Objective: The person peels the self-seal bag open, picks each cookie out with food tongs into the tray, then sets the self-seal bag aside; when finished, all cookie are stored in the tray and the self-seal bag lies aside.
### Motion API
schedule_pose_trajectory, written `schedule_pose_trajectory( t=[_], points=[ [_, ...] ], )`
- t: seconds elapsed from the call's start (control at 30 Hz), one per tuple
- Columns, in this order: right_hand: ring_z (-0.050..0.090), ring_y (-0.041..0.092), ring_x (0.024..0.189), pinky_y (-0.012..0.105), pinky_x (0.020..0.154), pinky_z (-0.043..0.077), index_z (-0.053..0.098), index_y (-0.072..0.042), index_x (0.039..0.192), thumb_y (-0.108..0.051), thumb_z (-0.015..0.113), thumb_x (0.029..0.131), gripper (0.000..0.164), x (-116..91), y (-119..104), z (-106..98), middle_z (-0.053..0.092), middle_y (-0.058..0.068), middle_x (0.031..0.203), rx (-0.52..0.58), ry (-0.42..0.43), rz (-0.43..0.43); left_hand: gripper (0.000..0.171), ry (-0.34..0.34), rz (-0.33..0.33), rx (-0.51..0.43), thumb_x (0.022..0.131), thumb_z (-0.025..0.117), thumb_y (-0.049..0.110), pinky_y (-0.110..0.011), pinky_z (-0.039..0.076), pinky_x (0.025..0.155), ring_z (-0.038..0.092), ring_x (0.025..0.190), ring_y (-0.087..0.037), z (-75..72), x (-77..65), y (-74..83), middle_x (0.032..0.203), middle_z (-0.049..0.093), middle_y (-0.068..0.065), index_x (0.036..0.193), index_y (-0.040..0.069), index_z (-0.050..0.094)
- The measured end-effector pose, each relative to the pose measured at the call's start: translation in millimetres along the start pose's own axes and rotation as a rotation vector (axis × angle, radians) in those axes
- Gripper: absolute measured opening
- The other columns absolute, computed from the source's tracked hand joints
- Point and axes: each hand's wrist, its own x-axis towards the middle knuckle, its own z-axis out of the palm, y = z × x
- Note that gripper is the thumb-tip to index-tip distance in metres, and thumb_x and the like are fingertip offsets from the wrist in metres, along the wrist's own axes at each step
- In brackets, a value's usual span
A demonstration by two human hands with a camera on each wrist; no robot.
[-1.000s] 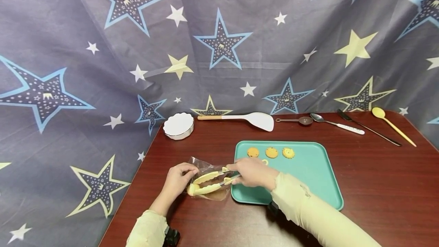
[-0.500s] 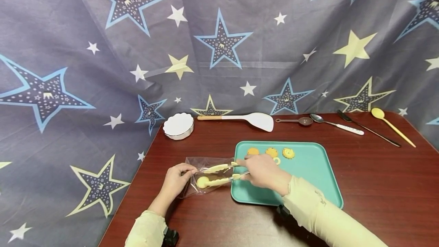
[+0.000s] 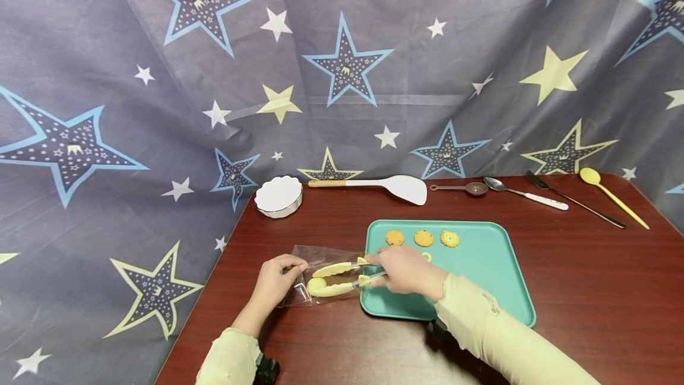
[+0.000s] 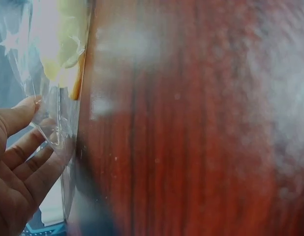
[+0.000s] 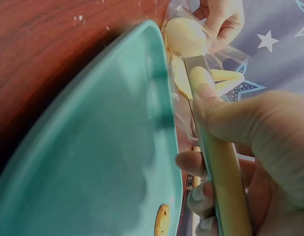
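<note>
My left hand (image 3: 275, 281) pinches the edge of a clear plastic bag (image 3: 299, 252) between thumb and fingers, left of the tray. With my right hand (image 3: 406, 271), over the tray's left side, I grip a pair of yellow and metal tongs (image 3: 331, 291). Their scalloped heads reach into the bag, arms spread a little apart. The left wrist view shows a thin orange-brown edge (image 4: 77, 78) beside the tong head (image 4: 71, 34), seen through the plastic; what it belongs to I cannot tell. A small ring at the tongs' rear end (image 3: 426, 256) shows behind my right hand.
A teal tray (image 3: 481, 290) carries three round cookies (image 3: 424, 238) along its far side. Behind it lie a white spatula (image 3: 406, 188), a brown measuring spoon (image 3: 474, 189), and several long-handled utensils. A white fluted dish (image 3: 278, 196) stands at the back left.
The tongs first draw right and spread wider, then shift slightly left and narrow again. The bag flattens out around their heads. My left hand stays almost still, pinching the bag.
</note>
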Motion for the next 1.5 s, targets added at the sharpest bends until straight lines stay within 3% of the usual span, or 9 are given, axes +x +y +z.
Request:
schedule_pose_trajectory(
  t=[0.2,0.33,0.47,0.73,0.9,1.2,1.37,1.5],
  points=[
    [0.065,0.028,0.095,0.043,0.07,0.054,0.064,-0.013,0.13,-0.038,0.073,0.087,0.051,-11,3,-4,0.068,0.009,0.113,0.014,0.043,0.015,0.003,0.018,0.029,0.007,0.083,0.076,0.01,-0.033,0.053,0.078,0.068,0.084,-0.016,0.3,-0.6,-2.2,0.084,0.072,0.006,0.082,0.01,0.079],
    [0.066,0.029,0.099,0.042,0.065,0.055,0.064,-0.012,0.13,-0.038,0.074,0.086,0.053,-23,11,-9,0.067,0.013,0.119,0.014,0.092,0.037,0.002,0.027,0.03,0.007,0.082,0.077,0.01,-0.033,0.054,0.077,0.069,0.084,-0.016,1.1,0.2,-4.5,0.084,0.072,0.006,0.083,0.008,0.078],
    [0.067,0.027,0.092,0.039,0.059,0.053,0.065,-0.012,0.129,-0.038,0.075,0.085,0.052,-39,22,-18,0.068,0.01,0.113,-0.012,0.142,0.055,0.001,0.044,0.028,0.018,0.081,0.078,0.009,-0.032,0.054,0.077,0.069,0.083,-0.016,0.7,1.2,-6.0,0.083,0.072,0.007,0.081,0.01,0.078],
    [0.067,0.032,0.095,0.048,0.069,0.054,0.065,-0.009,0.128,-0.035,0.075,0.085,0.052,-78,47,-40,0.067,0.017,0.115,-0.002,0.227,0.113,0.004,0.042,0.011,0.052,0.083,0.077,0.013,-0.036,0.054,0.078,0.069,0.085,-0.018,-1.8,2.3,-6.8,0.083,0.072,0.007,0.083,0.01,0.079],
    [0.066,0.033,0.095,0.051,0.068,0.053,0.065,-0.009,0.128,-0.036,0.076,0.084,0.053,-110,69,-51,0.069,0.013,0.112,-0.035,0.244,0.221,0.006,0.034,-0.001,0.057,0.082,0.078,0.014,-0.037,0.053,0.08,0.069,0.086,-0.018,-2.8,2.7,-8.1,0.084,0.072,0.006,0.084,0.008,0.079],
    [0.059,0.019,0.073,0.043,0.05,0.043,0.064,-0.01,0.128,-0.039,0.075,0.084,0.054,-168,114,-59,0.065,0.0,0.084,-0.032,0.21,0.431,0.009,0.02,-0.032,0.059,0.083,0.077,0.018,-0.039,0.054,0.082,0.07,0.089,-0.019,-5.3,4.6,-11.3,0.085,0.073,0.006,0.084,0.01,0.079],
    [0.062,0.027,0.074,0.046,0.048,0.042,0.062,-0.006,0.13,-0.046,0.071,0.086,0.06,-193,131,-61,0.067,0.008,0.085,-0.015,0.184,0.532,0.006,0.02,-0.038,0.066,0.084,0.077,0.016,-0.04,0.053,0.083,0.07,0.09,-0.021,-4.9,5.6,-11.5,0.085,0.073,0.005,0.083,0.01,0.079],
    [0.063,0.033,0.076,0.047,0.046,0.041,0.061,-0.004,0.13,-0.046,0.072,0.084,0.064,-204,140,-63,0.068,0.023,0.096,-0.02,0.158,0.583,0.003,0.011,-0.046,0.065,0.084,0.077,0.013,-0.041,0.053,0.084,0.07,0.09,-0.021,-3.9,6.1,-10.6,0.086,0.073,0.004,0.083,0.012,0.079]
  ],
)
